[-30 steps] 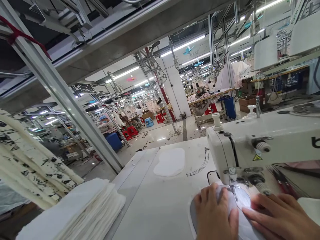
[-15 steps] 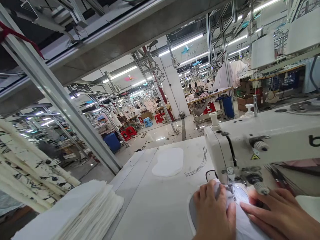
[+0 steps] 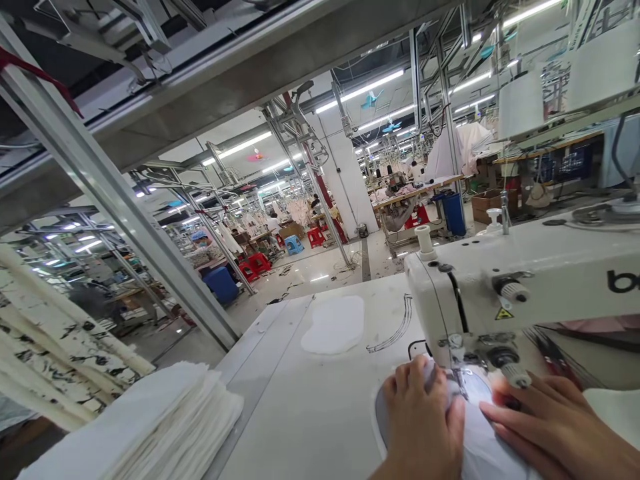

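A white fabric piece (image 3: 487, 440) lies under the needle area of a white sewing machine (image 3: 465, 273), lit by its small lamp. My left hand (image 3: 417, 417) is on the cloth left of the presser foot (image 3: 463, 383), fingers bent and a fold of cloth between them and the thumb. On the other side, my right hand (image 3: 555, 420) has its fingers together on the fabric close to the foot, fingertips partly hidden. A grey rounded plate with a pale rim (image 3: 379, 420) shows beside my left wrist. The needle tip is too small to make out.
A stack of white fabric pieces (image 3: 165, 427) lies at the lower left. One curved white cut piece (image 3: 335, 325) rests flat on the white table (image 3: 280, 407). Scissors-like dark tools (image 3: 553, 353) lie behind the machine arm. A metal post (image 3: 130, 207) rises at left.
The view has shifted slightly, so the machine and table sit a little further left. Both hands stay on the fabric by the presser foot, with hardly any movement.
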### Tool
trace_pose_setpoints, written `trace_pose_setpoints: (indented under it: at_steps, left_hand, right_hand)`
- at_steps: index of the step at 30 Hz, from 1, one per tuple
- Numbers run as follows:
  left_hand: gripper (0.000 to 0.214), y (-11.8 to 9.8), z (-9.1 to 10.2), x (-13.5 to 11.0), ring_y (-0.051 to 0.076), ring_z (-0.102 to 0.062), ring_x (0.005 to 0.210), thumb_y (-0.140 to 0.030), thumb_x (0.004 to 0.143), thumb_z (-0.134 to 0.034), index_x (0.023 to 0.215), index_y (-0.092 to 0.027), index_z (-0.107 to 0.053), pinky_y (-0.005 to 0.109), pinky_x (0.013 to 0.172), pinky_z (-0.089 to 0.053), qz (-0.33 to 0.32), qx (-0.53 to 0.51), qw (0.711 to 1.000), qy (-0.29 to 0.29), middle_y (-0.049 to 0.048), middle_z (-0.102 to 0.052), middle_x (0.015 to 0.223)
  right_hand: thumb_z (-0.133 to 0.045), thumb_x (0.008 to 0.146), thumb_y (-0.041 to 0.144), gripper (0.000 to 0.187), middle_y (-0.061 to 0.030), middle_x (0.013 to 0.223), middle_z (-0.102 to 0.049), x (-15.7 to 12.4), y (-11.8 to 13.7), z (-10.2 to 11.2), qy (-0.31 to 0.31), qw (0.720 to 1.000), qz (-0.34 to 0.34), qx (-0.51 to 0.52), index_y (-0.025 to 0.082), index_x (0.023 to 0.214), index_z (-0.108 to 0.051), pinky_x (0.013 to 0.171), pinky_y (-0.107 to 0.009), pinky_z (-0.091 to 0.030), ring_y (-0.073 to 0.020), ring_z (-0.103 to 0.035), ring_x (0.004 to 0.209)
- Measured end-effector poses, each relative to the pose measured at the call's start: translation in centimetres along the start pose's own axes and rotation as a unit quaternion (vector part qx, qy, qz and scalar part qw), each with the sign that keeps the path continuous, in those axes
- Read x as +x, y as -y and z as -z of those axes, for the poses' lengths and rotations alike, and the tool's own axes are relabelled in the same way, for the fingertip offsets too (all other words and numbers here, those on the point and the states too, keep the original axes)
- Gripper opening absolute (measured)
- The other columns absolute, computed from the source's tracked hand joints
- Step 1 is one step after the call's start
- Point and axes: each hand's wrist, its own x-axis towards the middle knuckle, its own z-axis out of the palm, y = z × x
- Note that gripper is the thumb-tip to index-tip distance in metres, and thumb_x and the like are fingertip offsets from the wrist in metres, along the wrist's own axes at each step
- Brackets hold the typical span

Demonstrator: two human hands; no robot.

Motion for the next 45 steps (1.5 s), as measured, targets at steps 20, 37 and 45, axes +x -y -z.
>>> trace_pose_setpoints:
  at_steps: [20,37,45]
  left_hand:
    - [0.028,1.3,0.3,0.9,0.028,-0.045,0.117,-0.041,0.095,-0.046,0.112,-0.026,-0.061,0.049,0.101,-0.035,-0.069,0.030,0.997,-0.010,0.0068,-0.051,0.131]
    - [0.026,2.2,1.8,2.4,0.024,-0.045,0.106,-0.040,0.096,-0.045,0.097,-0.022,-0.063,0.045,0.096,-0.038,-0.154,0.057,0.986,0.031,0.0063,-0.052,0.110]
    - [0.031,2.9,2.4,3.8,0.023,-0.047,0.102,-0.043,0.095,-0.045,0.087,-0.023,-0.068,0.039,0.094,-0.038,-0.202,0.061,0.975,0.064,0.0047,-0.055,0.093]
  right_hand:
    - [-0.043,0.099,0.042,0.028,-0.0056,0.084,-0.059,0.6,1.6,-0.6,-0.018,0.994,-0.110,-0.016,0.026,0.099,-0.066,0.069,-0.030,-0.045,-0.0222,-0.059,0.082]
    - [-0.035,0.101,0.029,0.022,-0.0030,0.097,-0.060,0.5,1.3,0.2,0.009,0.998,-0.015,-0.062,0.022,0.107,-0.056,0.072,-0.031,-0.043,-0.0156,-0.060,0.085]
    - [-0.040,0.099,0.032,0.022,-0.0018,0.101,-0.060,0.3,1.4,-0.1,0.019,0.999,-0.026,-0.044,0.025,0.110,-0.057,0.075,-0.032,-0.043,-0.0163,-0.059,0.090]
